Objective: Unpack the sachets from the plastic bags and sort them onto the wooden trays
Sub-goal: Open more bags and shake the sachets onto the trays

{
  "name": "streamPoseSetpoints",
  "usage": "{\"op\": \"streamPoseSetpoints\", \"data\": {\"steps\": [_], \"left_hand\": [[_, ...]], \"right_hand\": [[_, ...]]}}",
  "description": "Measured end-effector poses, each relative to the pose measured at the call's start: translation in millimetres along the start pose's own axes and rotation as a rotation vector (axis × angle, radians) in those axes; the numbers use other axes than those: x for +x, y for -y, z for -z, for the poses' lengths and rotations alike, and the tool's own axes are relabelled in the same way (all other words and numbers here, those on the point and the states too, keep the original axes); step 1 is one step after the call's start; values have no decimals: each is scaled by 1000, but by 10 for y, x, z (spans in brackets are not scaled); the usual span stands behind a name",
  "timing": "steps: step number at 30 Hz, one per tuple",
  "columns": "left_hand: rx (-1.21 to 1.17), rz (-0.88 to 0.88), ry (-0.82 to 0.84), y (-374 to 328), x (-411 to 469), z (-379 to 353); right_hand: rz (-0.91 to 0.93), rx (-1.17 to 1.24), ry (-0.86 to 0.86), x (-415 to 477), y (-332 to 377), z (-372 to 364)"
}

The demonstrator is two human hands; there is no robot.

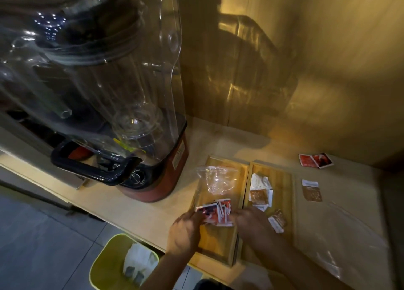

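Two wooden trays lie side by side on the counter. On the left tray (215, 241) sits a bunch of red and white sachets (216, 211) and, further back, an empty clear plastic bag (215, 178). My left hand (185, 232) touches the left edge of the red bunch and my right hand (253, 224) presses against its right edge. The right tray (282, 180) carries several brown and white sachets (260, 193). A second clear plastic bag (336, 241) lies flat on the counter at the right.
A large red-based blender (153, 180) with a clear cover stands left of the trays. Two red sachets (316, 160) and a brown sachet (311, 190) lie loose on the counter at the right. A yellow-green bin (105, 265) with rubbish stands on the floor below.
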State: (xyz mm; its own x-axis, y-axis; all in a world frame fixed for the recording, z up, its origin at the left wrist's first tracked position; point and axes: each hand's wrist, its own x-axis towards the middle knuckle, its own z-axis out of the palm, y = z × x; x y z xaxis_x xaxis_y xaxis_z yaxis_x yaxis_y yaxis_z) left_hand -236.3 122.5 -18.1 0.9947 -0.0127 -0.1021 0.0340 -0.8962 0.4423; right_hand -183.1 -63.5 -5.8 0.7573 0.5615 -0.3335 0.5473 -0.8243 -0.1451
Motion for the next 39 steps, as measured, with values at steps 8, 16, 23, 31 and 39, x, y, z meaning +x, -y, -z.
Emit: {"op": "streamPoseSetpoints", "data": {"steps": [8, 16, 23, 31, 39], "left_hand": [[-557, -19, -112, -125, 223, 455], [-871, 114, 9, -215, 287, 711], [-881, 120, 3, -291, 312, 799], [-854, 82, -47, -314, 417, 968], [-724, 3, -156, -438, 565, 1132]], "right_hand": [[-33, 607, -162, -20, -47, 525], [-229, 1136, -134, -99, 42, 724], [-292, 1303, -252, -57, 133, 760], [-323, 1393, -342, 3, 198, 887], [-411, 1518, -491, 57, 183, 1078]]}}
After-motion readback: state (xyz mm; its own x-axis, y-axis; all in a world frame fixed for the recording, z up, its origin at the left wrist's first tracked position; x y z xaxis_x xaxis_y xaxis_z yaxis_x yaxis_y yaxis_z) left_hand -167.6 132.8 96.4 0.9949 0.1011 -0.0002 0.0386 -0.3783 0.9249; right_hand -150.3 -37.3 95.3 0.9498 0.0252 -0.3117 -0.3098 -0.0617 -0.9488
